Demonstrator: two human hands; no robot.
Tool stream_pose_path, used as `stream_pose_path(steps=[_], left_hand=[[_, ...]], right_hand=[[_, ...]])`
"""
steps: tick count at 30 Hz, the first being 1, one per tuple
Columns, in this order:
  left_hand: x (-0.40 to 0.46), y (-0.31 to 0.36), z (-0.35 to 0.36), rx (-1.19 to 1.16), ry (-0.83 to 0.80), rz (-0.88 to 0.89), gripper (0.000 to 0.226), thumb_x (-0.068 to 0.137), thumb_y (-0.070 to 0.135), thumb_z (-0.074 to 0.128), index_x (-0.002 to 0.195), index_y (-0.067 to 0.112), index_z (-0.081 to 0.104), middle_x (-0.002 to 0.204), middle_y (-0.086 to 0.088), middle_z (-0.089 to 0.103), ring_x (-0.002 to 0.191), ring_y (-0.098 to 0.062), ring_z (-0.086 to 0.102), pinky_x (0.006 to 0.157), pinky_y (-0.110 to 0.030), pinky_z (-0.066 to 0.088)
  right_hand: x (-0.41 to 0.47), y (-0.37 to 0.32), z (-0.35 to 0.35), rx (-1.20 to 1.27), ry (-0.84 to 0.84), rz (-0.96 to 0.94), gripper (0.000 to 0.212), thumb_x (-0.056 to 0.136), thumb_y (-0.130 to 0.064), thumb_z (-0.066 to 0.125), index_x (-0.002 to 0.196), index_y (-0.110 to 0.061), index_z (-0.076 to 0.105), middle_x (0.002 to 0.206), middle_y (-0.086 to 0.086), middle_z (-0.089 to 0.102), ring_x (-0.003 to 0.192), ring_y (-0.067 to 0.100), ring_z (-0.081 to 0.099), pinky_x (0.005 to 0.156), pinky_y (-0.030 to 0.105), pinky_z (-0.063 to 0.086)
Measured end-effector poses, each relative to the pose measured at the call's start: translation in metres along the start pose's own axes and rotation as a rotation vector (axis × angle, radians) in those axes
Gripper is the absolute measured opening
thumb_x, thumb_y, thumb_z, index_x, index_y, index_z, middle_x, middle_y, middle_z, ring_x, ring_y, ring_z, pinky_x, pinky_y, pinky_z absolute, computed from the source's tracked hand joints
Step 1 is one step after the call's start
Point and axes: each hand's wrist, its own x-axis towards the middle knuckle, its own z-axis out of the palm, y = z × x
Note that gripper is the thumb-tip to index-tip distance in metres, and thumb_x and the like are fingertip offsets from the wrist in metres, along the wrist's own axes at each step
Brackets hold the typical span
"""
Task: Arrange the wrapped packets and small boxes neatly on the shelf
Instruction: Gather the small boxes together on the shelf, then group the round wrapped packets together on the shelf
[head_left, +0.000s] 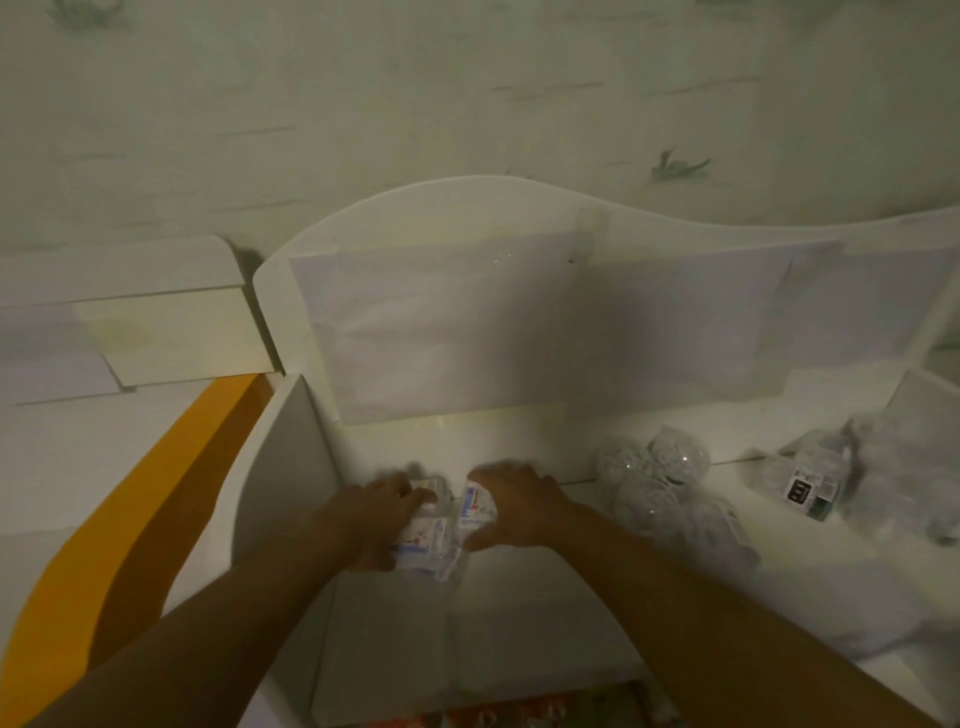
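Dim light, picture soft with blur.

One white shelf (519, 597), largest thing in view, with a curved back panel (467, 291) rising behind it and one side wall (291, 467) on the left. One orange strip (156, 499) runs down outside that wall.

Clear wrapped packets (670, 499), round and glittery, heaped right of centre on the shelf; at least four, exact count lost to blur. One more clear wrapped bundle with a dark label (815, 483) lies further right, apart from the heap.

Two small boxes in wrap at shelf centre-left, touching each other: near box (423, 540) and far box (478, 504), both white with red and blue print.

Two hands. Left hand (379, 514) grips the near box, fingers (415, 493) curled over its top. Right hand (519, 504) grips the far box, fingers curled over the top, thumb (480, 540) pressed on its near side.
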Motion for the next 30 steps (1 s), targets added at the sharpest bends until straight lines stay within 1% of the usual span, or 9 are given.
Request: stream_pose_path(steps=[1, 3, 6, 8, 13, 17, 20, 25, 30], left_hand=[[0.000, 0.000, -0.002, -0.009, -0.011, 0.003, 0.090, 0.077, 0.040, 0.074, 0.148, 0.032, 0.020, 0.145, -0.002, 0.030, 0.125, -0.022, 0.045, 0.100, -0.039, 0.046], [0.001, -0.001, -0.012, -0.034, -0.028, 0.025, 0.086, 0.077, 0.043, 0.073, 0.147, 0.034, 0.024, 0.146, 0.001, 0.031, 0.127, -0.021, 0.045, 0.101, -0.037, 0.045], [0.001, 0.003, -0.034, -0.060, 0.048, 0.080, 0.063, 0.086, 0.043, 0.064, 0.142, 0.037, 0.036, 0.146, 0.007, 0.038, 0.128, -0.016, 0.046, 0.102, -0.032, 0.044], [0.002, 0.010, -0.049, -0.073, 0.118, 0.089, 0.053, 0.090, 0.042, 0.058, 0.140, 0.038, 0.040, 0.147, 0.009, 0.040, 0.130, -0.014, 0.044, 0.104, -0.030, 0.041], [0.004, 0.028, -0.073, -0.065, 0.159, 0.109, 0.049, 0.089, 0.044, 0.055, 0.137, 0.041, 0.044, 0.148, 0.010, 0.041, 0.132, -0.014, 0.043, 0.106, -0.030, 0.038], [0.010, 0.053, -0.083, -0.142, 0.262, 0.149, 0.041, 0.091, 0.038, 0.054, 0.131, 0.044, 0.049, 0.144, 0.015, 0.044, 0.128, -0.010, 0.047, 0.103, -0.024, 0.036], [0.027, 0.087, -0.095, -0.167, 0.316, 0.253, 0.037, 0.093, 0.037, 0.053, 0.129, 0.044, 0.051, 0.141, 0.017, 0.045, 0.127, -0.007, 0.046, 0.103, -0.021, 0.034], [0.065, 0.129, -0.115, -0.176, 0.353, 0.433, 0.033, 0.093, 0.038, 0.051, 0.126, 0.043, 0.053, 0.130, 0.013, 0.053, 0.119, -0.010, 0.052, 0.097, -0.028, 0.044], [0.089, 0.146, -0.117, -0.176, 0.379, 0.536, 0.035, 0.091, 0.037, 0.053, 0.126, 0.042, 0.054, 0.131, 0.015, 0.053, 0.120, -0.009, 0.051, 0.094, -0.026, 0.042]], right_hand=[[-0.002, 0.001, -0.003, 0.004, -0.016, 0.007, 0.093, 0.065, -0.072, 0.068, 0.141, -0.033, 0.032, 0.149, -0.002, 0.036, 0.133, 0.026, 0.035, 0.106, 0.048, 0.033], [-0.007, 0.004, -0.016, -0.007, -0.043, 0.016, 0.098, 0.069, -0.072, 0.066, 0.147, -0.031, 0.026, 0.156, -0.002, 0.028, 0.140, 0.026, 0.030, 0.112, 0.048, 0.030], [-0.017, 0.010, -0.043, -0.056, -0.052, 0.012, 0.083, 0.079, -0.062, 0.065, 0.147, -0.027, 0.032, 0.155, 0.002, 0.032, 0.139, 0.026, 0.034, 0.111, 0.045, 0.033], [-0.023, 0.015, -0.058, -0.076, -0.039, 0.022, 0.074, 0.082, -0.057, 0.064, 0.144, -0.026, 0.038, 0.151, 0.004, 0.037, 0.136, 0.025, 0.038, 0.110, 0.043, 0.036], [-0.043, 0.029, -0.086, -0.149, 0.017, 0.028, 0.062, 0.086, -0.055, 0.060, 0.140, -0.030, 0.043, 0.148, 0.002, 0.043, 0.133, 0.024, 0.041, 0.108, 0.042, 0.037], [-0.073, 0.048, -0.101, -0.140, 0.062, 0.058, 0.058, 0.086, -0.053, 0.060, 0.137, -0.030, 0.047, 0.145, 0.000, 0.045, 0.132, 0.023, 0.042, 0.108, 0.041, 0.037], [-0.098, 0.071, -0.113, -0.148, 0.076, 0.098, 0.056, 0.087, -0.053, 0.060, 0.136, -0.030, 0.049, 0.144, 0.000, 0.046, 0.132, 0.022, 0.043, 0.108, 0.040, 0.038], [-0.133, 0.110, -0.131, -0.138, 0.161, 0.240, 0.055, 0.084, -0.057, 0.060, 0.132, -0.031, 0.053, 0.139, -0.001, 0.051, 0.127, 0.020, 0.048, 0.104, 0.037, 0.042], [-0.167, 0.125, -0.139, -0.160, 0.129, 0.385, 0.052, 0.087, -0.053, 0.060, 0.132, -0.027, 0.055, 0.139, -0.001, 0.053, 0.126, 0.019, 0.050, 0.104, 0.034, 0.042]])
